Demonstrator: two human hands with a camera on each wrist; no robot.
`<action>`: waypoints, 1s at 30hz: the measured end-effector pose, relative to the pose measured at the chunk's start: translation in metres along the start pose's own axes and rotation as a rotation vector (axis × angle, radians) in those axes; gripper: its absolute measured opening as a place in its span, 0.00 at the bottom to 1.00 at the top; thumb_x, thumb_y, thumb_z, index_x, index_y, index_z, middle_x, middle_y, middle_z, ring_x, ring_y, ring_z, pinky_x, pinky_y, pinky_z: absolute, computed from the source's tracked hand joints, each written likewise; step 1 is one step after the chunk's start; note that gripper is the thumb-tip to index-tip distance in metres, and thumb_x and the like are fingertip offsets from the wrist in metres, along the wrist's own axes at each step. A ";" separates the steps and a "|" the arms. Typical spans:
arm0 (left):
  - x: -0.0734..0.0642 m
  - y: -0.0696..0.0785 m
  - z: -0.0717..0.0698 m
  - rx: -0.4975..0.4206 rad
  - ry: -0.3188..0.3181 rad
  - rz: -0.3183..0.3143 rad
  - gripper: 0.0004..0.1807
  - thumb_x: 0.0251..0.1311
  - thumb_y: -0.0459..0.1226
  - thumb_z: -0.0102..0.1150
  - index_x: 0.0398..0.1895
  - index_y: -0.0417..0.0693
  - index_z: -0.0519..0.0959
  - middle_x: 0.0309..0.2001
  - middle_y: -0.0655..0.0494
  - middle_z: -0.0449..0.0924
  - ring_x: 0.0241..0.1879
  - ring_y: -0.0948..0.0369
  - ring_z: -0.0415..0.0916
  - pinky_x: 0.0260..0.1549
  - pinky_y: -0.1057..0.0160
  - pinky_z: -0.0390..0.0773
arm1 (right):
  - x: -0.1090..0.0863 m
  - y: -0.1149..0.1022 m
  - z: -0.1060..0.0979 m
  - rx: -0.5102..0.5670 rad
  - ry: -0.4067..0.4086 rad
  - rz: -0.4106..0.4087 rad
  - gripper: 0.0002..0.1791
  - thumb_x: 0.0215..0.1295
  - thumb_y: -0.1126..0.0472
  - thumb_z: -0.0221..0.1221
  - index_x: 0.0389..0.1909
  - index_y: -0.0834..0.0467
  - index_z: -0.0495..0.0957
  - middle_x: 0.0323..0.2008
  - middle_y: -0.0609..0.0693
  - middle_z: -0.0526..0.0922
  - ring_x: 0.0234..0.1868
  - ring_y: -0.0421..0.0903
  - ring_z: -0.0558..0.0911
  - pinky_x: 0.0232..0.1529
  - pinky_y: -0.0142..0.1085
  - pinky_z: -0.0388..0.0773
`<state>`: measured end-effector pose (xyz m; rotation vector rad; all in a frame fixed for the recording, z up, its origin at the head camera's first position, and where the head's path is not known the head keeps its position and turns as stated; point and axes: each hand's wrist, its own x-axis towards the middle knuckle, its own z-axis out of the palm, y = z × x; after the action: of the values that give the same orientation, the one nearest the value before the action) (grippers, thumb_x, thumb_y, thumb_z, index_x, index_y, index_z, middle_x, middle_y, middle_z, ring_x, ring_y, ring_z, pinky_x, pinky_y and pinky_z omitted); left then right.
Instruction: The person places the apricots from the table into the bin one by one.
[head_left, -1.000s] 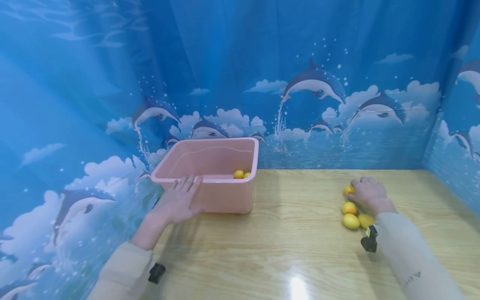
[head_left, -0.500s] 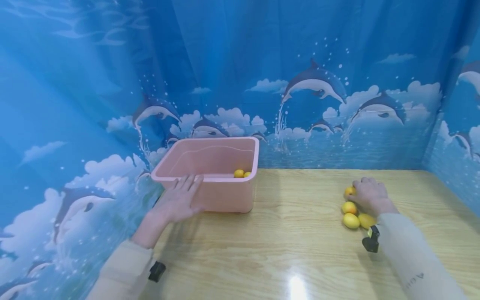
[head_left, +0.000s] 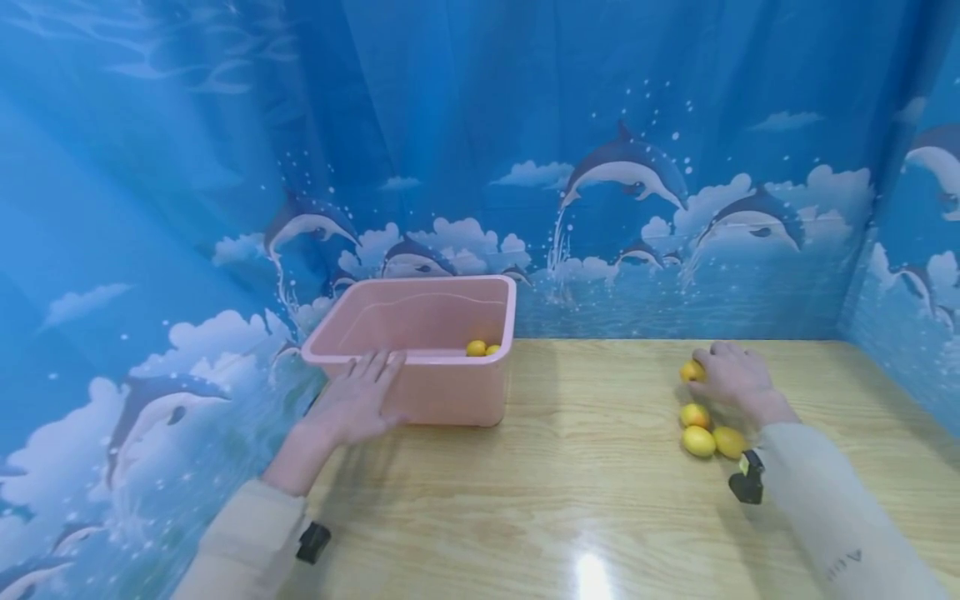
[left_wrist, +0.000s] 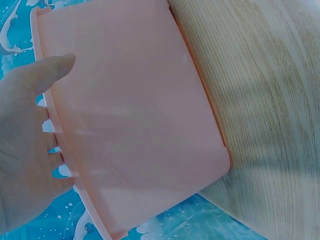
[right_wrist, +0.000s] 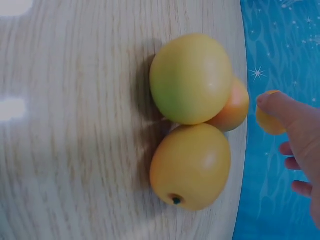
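The right hand (head_left: 733, 379) is pinching a yellow fruit (head_left: 691, 371) just beyond three more fruits (head_left: 699, 442), which are lying together on the surface (head_left: 585, 467). Well apart from them, the left hand (head_left: 352, 408) is touching a pink bin's (head_left: 453, 392) near rim, its fingers spreading nearly straight.

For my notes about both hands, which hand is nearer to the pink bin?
Left. The left hand is at the near rim of the pink bin, while the right hand is away to its right, holding a yellow fruit.
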<state>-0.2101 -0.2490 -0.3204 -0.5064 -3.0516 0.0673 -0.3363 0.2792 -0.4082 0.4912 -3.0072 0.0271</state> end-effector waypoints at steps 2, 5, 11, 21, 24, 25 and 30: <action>0.000 0.000 0.000 -0.001 -0.001 -0.001 0.47 0.60 0.58 0.50 0.73 0.45 0.42 0.72 0.42 0.39 0.70 0.44 0.36 0.66 0.44 0.41 | 0.002 -0.002 -0.001 -0.015 0.002 -0.007 0.32 0.56 0.47 0.62 0.53 0.66 0.71 0.40 0.65 0.73 0.44 0.62 0.71 0.40 0.58 0.69; 0.000 0.001 0.000 -0.004 -0.003 -0.003 0.47 0.60 0.57 0.50 0.73 0.45 0.42 0.72 0.42 0.39 0.70 0.44 0.36 0.66 0.44 0.41 | 0.004 -0.006 -0.001 -0.032 0.009 -0.011 0.33 0.56 0.47 0.62 0.54 0.66 0.70 0.41 0.64 0.73 0.44 0.62 0.71 0.41 0.59 0.68; 0.000 0.001 -0.001 -0.007 -0.010 -0.003 0.47 0.60 0.56 0.51 0.73 0.45 0.42 0.72 0.41 0.39 0.70 0.44 0.36 0.66 0.44 0.41 | 0.007 -0.017 -0.004 -0.025 0.039 -0.031 0.32 0.55 0.47 0.62 0.54 0.65 0.71 0.39 0.61 0.72 0.41 0.59 0.70 0.38 0.56 0.68; 0.000 0.001 -0.001 0.001 -0.004 -0.001 0.47 0.60 0.56 0.51 0.73 0.45 0.42 0.72 0.42 0.38 0.70 0.44 0.36 0.66 0.43 0.41 | 0.014 -0.045 -0.015 -0.040 0.120 -0.097 0.30 0.54 0.48 0.64 0.53 0.62 0.73 0.38 0.58 0.72 0.39 0.55 0.69 0.33 0.48 0.65; 0.000 0.001 0.000 -0.001 -0.004 -0.004 0.47 0.60 0.57 0.50 0.73 0.45 0.42 0.72 0.42 0.38 0.70 0.44 0.36 0.66 0.43 0.41 | 0.016 -0.054 -0.019 -0.058 0.155 -0.127 0.29 0.53 0.47 0.64 0.52 0.61 0.74 0.39 0.57 0.72 0.39 0.55 0.69 0.33 0.48 0.66; 0.000 0.001 0.000 -0.002 -0.004 -0.004 0.47 0.60 0.57 0.50 0.73 0.45 0.42 0.72 0.42 0.38 0.70 0.44 0.36 0.66 0.43 0.41 | 0.016 -0.057 -0.021 -0.066 0.164 -0.137 0.30 0.53 0.47 0.64 0.52 0.61 0.74 0.39 0.57 0.72 0.39 0.55 0.69 0.33 0.49 0.66; 0.000 0.000 0.000 0.001 0.001 0.000 0.47 0.60 0.56 0.51 0.73 0.45 0.42 0.72 0.42 0.38 0.70 0.44 0.36 0.66 0.43 0.41 | 0.019 -0.071 -0.030 -0.089 0.207 -0.184 0.31 0.52 0.46 0.65 0.52 0.60 0.74 0.39 0.57 0.73 0.40 0.55 0.70 0.35 0.51 0.67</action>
<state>-0.2103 -0.2488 -0.3207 -0.5064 -3.0501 0.0679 -0.3286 0.2067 -0.3761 0.7057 -2.7370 -0.0654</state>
